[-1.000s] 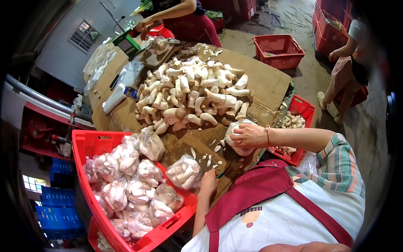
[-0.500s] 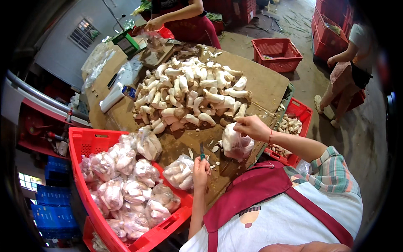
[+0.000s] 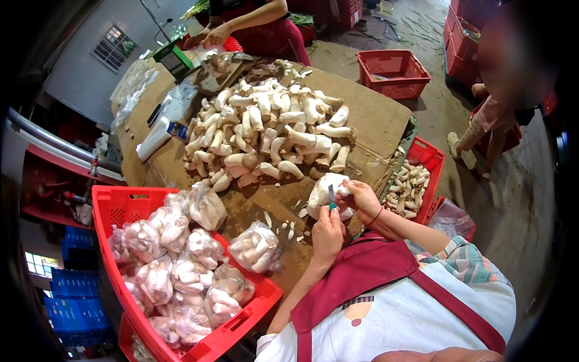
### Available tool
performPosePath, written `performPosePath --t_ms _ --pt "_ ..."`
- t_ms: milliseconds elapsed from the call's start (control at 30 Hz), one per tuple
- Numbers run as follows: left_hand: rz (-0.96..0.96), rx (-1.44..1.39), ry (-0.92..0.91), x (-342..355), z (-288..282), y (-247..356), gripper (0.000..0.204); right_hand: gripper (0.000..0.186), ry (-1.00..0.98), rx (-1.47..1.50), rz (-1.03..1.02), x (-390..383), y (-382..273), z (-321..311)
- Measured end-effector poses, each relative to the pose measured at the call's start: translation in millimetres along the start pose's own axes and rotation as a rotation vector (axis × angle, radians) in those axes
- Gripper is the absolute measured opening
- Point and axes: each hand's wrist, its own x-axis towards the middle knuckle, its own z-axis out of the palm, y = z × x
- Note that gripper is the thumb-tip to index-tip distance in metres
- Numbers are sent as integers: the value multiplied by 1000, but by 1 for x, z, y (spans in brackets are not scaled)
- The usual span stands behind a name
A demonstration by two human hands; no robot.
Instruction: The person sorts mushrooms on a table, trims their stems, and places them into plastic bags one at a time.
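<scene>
The left hand [image 3: 327, 236] has its grip closed around the teal handle of a small knife [image 3: 332, 198], the blade pointing up and away from the body. Just beside it, the right hand [image 3: 363, 201] has its grip pinched on the gathered top of a whitish plastic bag [image 3: 321, 196], which rests on the near right part of the cardboard-covered bench [image 3: 383, 114]; its contents are hard to make out. White trimmings [image 3: 291, 230] lie near the knife. Beyond the bag spreads a heap of king oyster mushrooms [image 3: 265, 133]. To the left, a red plastic crate [image 3: 120, 208] holds bagged mushrooms [image 3: 187, 244], with another filled bag [image 3: 256, 247] by its right side. At the far end, a co-worker's hands [image 3: 216, 35] are near a green-cased device [image 3: 174, 59].
</scene>
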Motion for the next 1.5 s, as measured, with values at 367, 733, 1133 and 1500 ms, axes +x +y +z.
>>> performPosePath --t_ms 367,733,1133,1500 --pt "109 161 47 9 19 -23 25 20 11 79 -55 7 24 1" --pt "-167 -152 87 3 -27 16 24 26 -176 -353 -124 -16 -9 5" --pt "-201 -299 274 -16 -74 -53 25 29 -188 -1421 -1038 94 -72 34" --pt "-164 -243 246 -16 -63 -38 21 51 -174 -1768 -652 191 -70 67"
